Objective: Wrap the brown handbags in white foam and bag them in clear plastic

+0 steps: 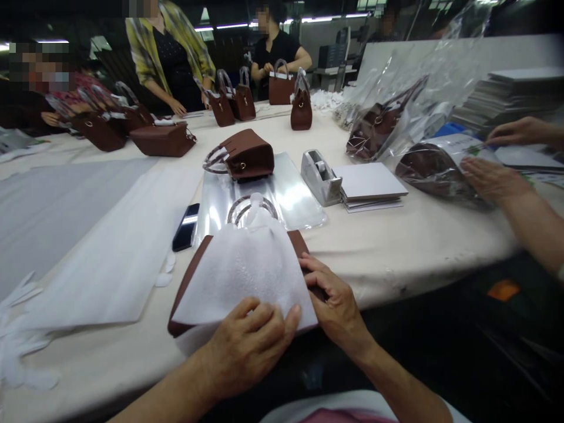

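Note:
A brown handbag (190, 285) lies at the table's near edge, its handles (235, 205) pointing away from me. A white foam sheet (247, 270) covers most of its upper face and reaches up to the handles. My left hand (253, 341) is closed, fingers curled on the sheet's lower edge. My right hand (332, 299) grips the bag's right side, fingers bent against the brown panel beside the foam. The palms and the bag's underside are hidden.
Beyond the bag lie clear plastic sleeves (304, 205) with another handbag (251, 153) on them. A phone (185, 228), a tape dispenser (321, 176), white boards (372, 182) and foam sheets (110, 252) surround it. At right, a co-worker's hands (497, 176) handle a plastic-wrapped bag (432, 167).

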`<state>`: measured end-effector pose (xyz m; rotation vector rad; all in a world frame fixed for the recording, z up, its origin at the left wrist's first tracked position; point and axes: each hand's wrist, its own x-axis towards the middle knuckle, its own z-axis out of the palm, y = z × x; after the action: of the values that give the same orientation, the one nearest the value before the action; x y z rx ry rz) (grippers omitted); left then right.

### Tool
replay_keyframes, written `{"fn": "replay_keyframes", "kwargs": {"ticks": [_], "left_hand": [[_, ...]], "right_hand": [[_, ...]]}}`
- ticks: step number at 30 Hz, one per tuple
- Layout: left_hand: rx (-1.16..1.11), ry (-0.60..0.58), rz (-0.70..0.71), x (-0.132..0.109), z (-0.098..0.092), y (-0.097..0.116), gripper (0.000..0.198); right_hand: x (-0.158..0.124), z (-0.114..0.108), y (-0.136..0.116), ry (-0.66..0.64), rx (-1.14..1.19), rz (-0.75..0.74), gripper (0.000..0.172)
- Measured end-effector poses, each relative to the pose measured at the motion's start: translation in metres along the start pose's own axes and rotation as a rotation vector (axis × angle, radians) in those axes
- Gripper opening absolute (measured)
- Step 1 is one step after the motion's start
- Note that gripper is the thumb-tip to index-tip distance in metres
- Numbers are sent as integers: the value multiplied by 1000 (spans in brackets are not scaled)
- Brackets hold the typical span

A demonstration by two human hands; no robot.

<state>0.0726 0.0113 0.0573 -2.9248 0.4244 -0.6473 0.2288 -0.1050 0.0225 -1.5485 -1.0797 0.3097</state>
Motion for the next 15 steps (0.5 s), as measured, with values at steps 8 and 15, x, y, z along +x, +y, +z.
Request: {"fn": "replay_keyframes", "kwargs": {"ticks": [8, 15], "left_hand": [[28, -94, -29, -8, -3, 0, 33], [64, 47, -85, -6, 2, -1, 29]], "right_hand": [[-6, 11, 1, 95, -19, 14, 31], [66, -55, 24, 287, -65, 212, 28]]}}
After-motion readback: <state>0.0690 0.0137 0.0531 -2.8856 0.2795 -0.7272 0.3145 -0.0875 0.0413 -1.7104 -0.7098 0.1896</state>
